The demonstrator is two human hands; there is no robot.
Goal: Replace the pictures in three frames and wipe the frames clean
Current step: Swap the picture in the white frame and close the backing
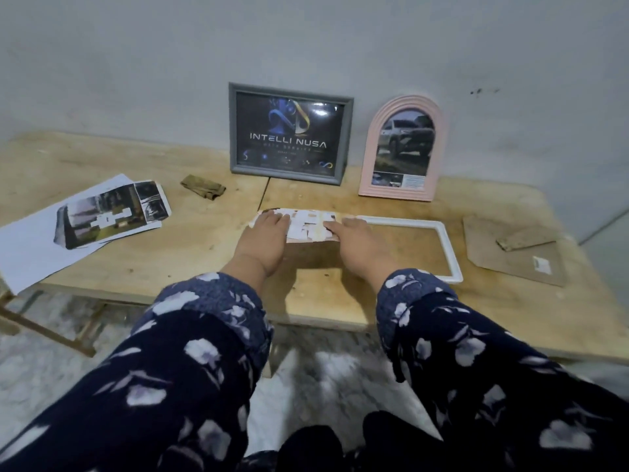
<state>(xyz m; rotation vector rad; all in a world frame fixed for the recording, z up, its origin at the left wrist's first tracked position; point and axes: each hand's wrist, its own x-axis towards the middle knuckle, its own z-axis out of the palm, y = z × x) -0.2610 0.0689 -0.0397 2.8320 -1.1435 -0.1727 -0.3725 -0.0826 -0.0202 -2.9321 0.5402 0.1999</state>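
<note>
Head view, reading across from the white rectangular empty frame [439, 229] lying flat on the wooden table [170, 267]: far to its left lies a loose stack of printed pictures on white paper [109, 216], and nearer, up toward the wall, a small crumpled olive cloth [203, 187]. Just left of the white frame the left hand [265, 236] and right hand [357, 240], both in dark floral sleeves [211, 318], lie palm-down with fingers spread flat on a worn, peeling brown backing board [306, 229], pressing rather than gripping it. Behind the white frame, a grey rectangular frame with a dark logo print [289, 134] and a pink arched frame holding a car picture [401, 151] lean upright against the wall. Right of the white frame lies a brown board with a stand flap [514, 250].
</note>
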